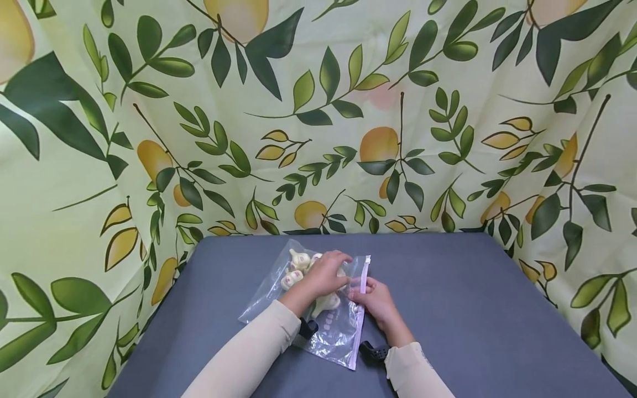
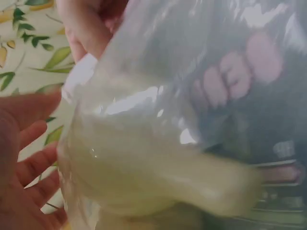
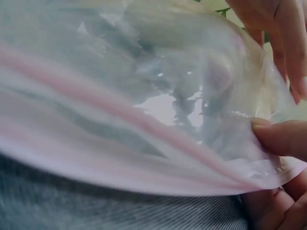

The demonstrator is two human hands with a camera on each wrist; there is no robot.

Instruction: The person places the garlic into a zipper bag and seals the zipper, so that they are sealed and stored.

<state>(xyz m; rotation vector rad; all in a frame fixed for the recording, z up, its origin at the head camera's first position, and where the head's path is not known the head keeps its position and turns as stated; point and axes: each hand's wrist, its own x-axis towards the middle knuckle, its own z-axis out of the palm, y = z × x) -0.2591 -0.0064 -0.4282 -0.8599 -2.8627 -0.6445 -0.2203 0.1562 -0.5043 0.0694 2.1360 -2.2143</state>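
A clear plastic zip bag (image 1: 340,337) with a pink zip strip (image 1: 359,326) along its right side lies on the table. Several garlic bulbs (image 1: 292,279) are inside, one of them (image 1: 325,304) nearer the zip end. My right hand (image 1: 377,301) pinches the bag's zip edge, thumb on top and fingers beneath, as the right wrist view shows. Over the bulbs reaches my left hand (image 1: 325,275), partly covering them. In the left wrist view its fingers (image 2: 36,165) are spread loosely beside the bag, right at the plastic around a bulb (image 2: 144,172).
The grey table (image 1: 448,309) extends on both sides of the bag. A fabric backdrop (image 1: 318,166) with leaves and fruit rises behind and at both sides. Black wrist devices (image 1: 373,351) sit at the sleeve ends, close to the bag.
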